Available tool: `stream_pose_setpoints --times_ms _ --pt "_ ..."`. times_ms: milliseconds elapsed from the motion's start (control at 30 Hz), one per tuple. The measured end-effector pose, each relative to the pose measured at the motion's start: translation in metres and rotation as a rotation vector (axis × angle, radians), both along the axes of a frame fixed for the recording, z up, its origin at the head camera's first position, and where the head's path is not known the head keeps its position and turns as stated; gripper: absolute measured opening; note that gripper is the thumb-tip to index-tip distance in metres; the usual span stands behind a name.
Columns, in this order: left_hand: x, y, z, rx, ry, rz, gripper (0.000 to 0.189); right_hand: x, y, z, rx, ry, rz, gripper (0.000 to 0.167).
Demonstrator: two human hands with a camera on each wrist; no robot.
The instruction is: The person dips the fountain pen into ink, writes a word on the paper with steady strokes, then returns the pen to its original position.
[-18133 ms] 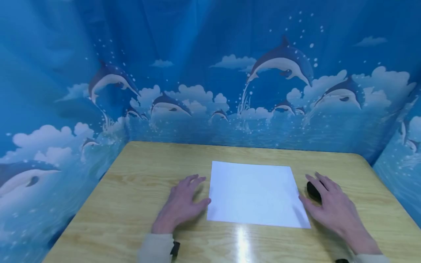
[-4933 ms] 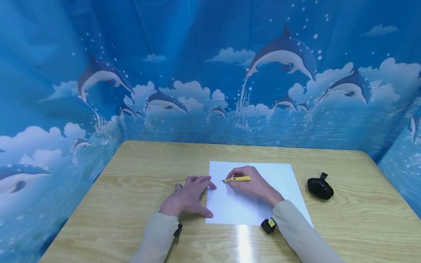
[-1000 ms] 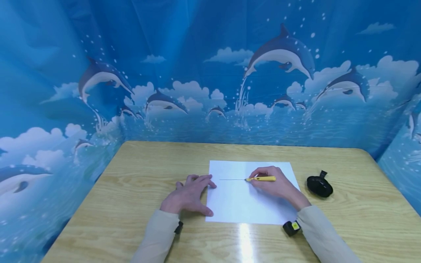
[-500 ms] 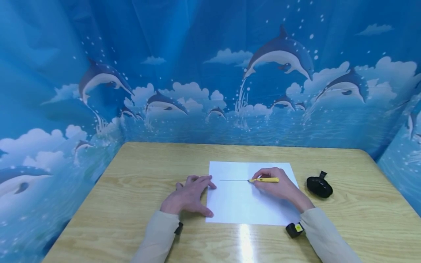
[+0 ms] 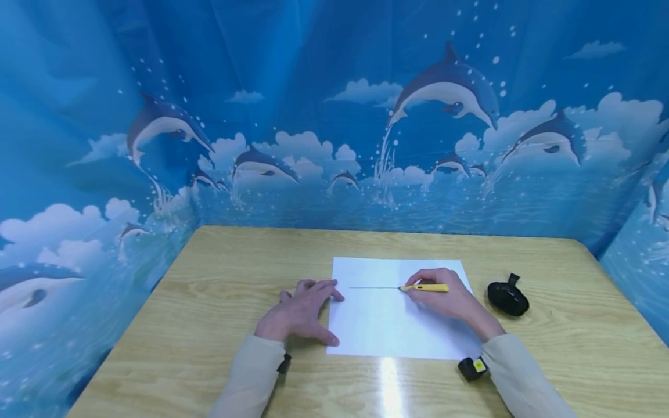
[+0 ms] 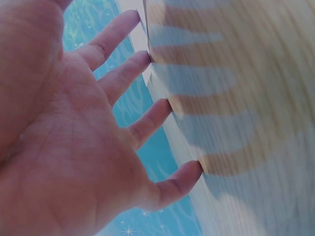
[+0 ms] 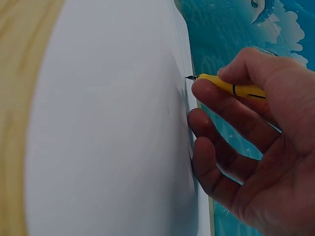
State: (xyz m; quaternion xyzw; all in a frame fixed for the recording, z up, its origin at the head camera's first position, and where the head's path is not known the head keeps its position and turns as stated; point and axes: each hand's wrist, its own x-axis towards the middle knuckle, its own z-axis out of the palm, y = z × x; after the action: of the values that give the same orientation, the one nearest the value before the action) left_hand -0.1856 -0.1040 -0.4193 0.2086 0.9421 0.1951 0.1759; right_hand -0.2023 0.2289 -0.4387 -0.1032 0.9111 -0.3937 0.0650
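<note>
My right hand pinches a yellow fountain pen between thumb and fingers. Its dark nib touches the white sheet of paper. A thin straight line runs across the upper part of the sheet from the left up to the nib. In the right wrist view the pen shows its metal nib, and the other fingers are bent with their tips against the paper. My left hand rests with spread fingers at the sheet's left edge; in the left wrist view its fingertips touch the wooden surface.
A black dish-like object with a short tab lies right of the paper on the wooden table. Behind and at the sides hangs a blue curtain printed with dolphins. Both wrists wear small black devices.
Over the last second my right hand has slid slightly rightward with the pen, and the line has grown longer. Long before, the sheet was blank and no pen showed. My left hand stays put.
</note>
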Motion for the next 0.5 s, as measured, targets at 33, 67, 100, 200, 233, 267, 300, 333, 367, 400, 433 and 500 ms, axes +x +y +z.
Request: stream_pose_setpoints --times_ms 33,67,100,200,233,267,300,333,367,400,433,500 --pt "-0.0002 0.0 -0.0001 0.0 0.0 -0.001 0.079 0.0004 0.0005 0.0 0.004 0.004 0.004 0.01" --pt "-0.0004 0.0 -0.0001 0.0 0.0 -0.001 0.079 0.0008 0.0009 0.0002 0.001 0.004 0.001 0.01" --pt "-0.0005 0.0 0.0 0.0 -0.001 -0.002 0.079 0.0012 0.0012 0.0006 0.0 0.004 0.002 0.01" --pt "-0.0012 0.0 0.0001 -0.006 -0.001 -0.003 0.079 0.0025 0.0021 0.0013 -0.002 0.005 0.002 0.011" --pt "-0.0013 -0.0001 0.0003 -0.008 -0.002 -0.003 0.079 0.0029 0.0026 0.0015 0.0 0.006 0.005 0.012" --pt "-0.0014 -0.0001 0.0003 -0.011 -0.003 -0.003 0.08 0.0032 0.0029 0.0018 0.001 0.002 -0.003 0.011" --pt "-0.0015 -0.0001 0.0003 -0.015 -0.004 -0.002 0.08 0.0035 0.0033 0.0019 0.004 0.005 0.0 0.012" --pt "-0.0017 0.0 0.0002 -0.018 -0.005 -0.001 0.08 0.0038 0.0036 0.002 0.007 0.007 -0.002 0.012" --pt "-0.0018 0.0 0.0002 -0.021 -0.007 0.001 0.08 0.004 0.0043 0.0021 0.014 0.013 0.0 0.013" --pt "-0.0018 0.0001 0.0003 -0.021 -0.007 0.001 0.08 0.0041 0.0048 0.002 0.017 0.013 -0.011 0.012" --pt "-0.0019 0.0002 0.0003 -0.021 -0.008 0.001 0.08 0.0044 0.0053 0.002 0.02 0.017 -0.013 0.012" --pt "-0.002 0.0003 0.0001 -0.021 -0.006 0.001 0.08 0.0049 0.0066 0.002 0.019 0.019 -0.019 0.012"
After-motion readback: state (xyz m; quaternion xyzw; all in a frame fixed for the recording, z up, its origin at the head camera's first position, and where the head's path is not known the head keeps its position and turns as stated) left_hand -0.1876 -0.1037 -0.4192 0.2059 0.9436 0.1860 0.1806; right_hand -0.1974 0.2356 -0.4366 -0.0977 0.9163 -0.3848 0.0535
